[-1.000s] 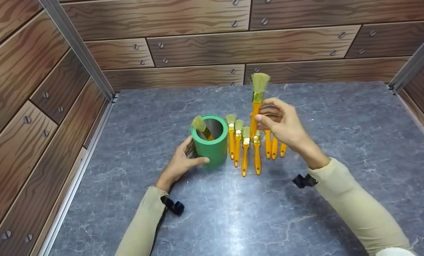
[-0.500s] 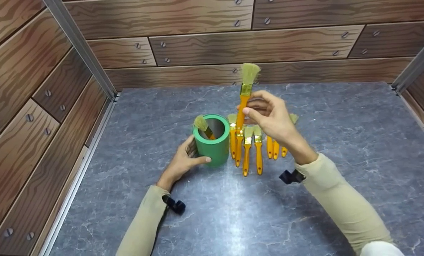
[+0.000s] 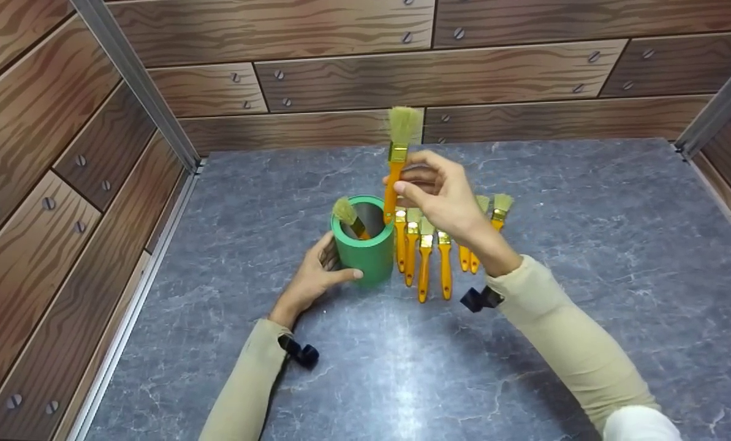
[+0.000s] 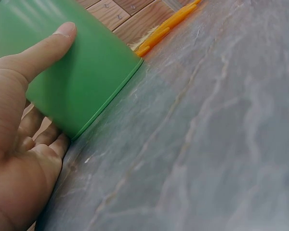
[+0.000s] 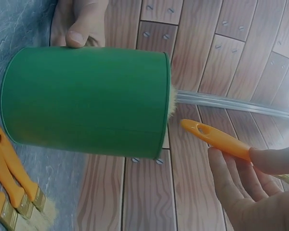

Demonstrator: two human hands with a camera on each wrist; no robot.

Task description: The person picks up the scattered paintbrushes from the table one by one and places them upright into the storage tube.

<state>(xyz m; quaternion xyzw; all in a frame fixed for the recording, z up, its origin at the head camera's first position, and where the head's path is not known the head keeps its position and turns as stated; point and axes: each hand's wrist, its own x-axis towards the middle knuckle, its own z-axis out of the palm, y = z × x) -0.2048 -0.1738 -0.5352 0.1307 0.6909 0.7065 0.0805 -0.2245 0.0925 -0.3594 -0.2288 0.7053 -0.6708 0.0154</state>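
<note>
A green cylindrical can [image 3: 365, 260] stands upright on the table, one paintbrush [image 3: 345, 211] leaning inside it with bristles above the rim. My left hand [image 3: 310, 278] holds the can from its left side, thumb across the front, as the left wrist view also shows. Between thumb and fingers, my right hand [image 3: 445, 193] pinches the orange handle of another paintbrush [image 3: 394, 177], bristles up. In the right wrist view, that handle's holed end [image 5: 202, 129] is just beyond the can's rim, apart from it.
Right of the can, several orange-handled paintbrushes [image 3: 424, 269] lie in a row on the grey marbled table [image 3: 463, 380]. One more paintbrush [image 3: 500, 209] lies farther right, partly behind the right wrist. Wood-patterned walls [image 3: 340, 79] enclose the back and sides.
My right hand has carried the upright paintbrush leftward from above the row to the can's right rim. The left hand and the can have stayed in place.
</note>
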